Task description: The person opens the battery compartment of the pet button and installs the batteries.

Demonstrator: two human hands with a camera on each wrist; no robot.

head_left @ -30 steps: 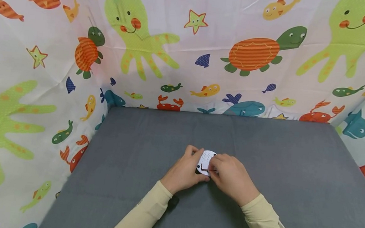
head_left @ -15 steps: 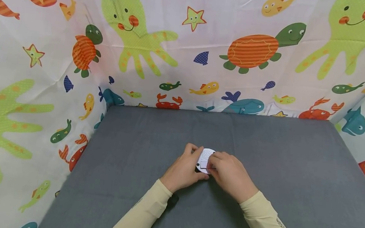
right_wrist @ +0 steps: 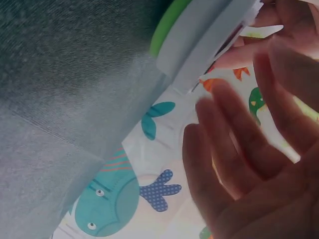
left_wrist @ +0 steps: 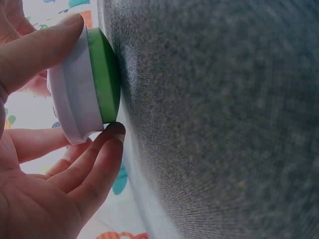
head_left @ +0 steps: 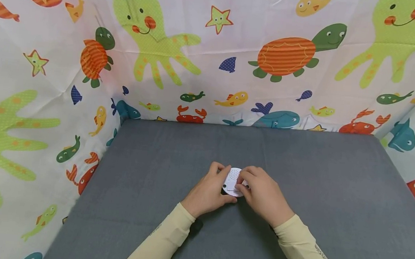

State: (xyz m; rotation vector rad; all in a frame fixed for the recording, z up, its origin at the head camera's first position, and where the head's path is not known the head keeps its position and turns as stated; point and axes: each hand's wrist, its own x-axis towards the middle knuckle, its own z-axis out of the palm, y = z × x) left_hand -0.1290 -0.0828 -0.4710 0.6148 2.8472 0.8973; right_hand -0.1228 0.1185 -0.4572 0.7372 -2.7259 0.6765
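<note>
A round white device point(head_left: 230, 184) lies with its speaker holes and a rectangular cover facing up. Underneath, a green dome point(left_wrist: 105, 77) faces the table. My left hand point(head_left: 206, 192) grips its rim from the left, thumb on one side and fingers on the other. My right hand point(head_left: 262, 195) is over the device's right side, thumb and index fingertips close together beside the cover. In the right wrist view my right fingers point(right_wrist: 234, 129) are bent, and a dark slit with a hint of red shows along the device's upper face. Whether these fingertips pinch anything is unclear.
A grey cloth-covered table point(head_left: 146, 169) surrounds the hands. Behind and at the sides hangs a white curtain point(head_left: 193, 26) printed with sea animals. A small black object point(head_left: 196, 227) sits by the left wrist.
The dark red lines around the cover have shrunk to a thin line. My right hand has lifted slightly and shifted away from the lower edge. My left hand keeps its grip.
</note>
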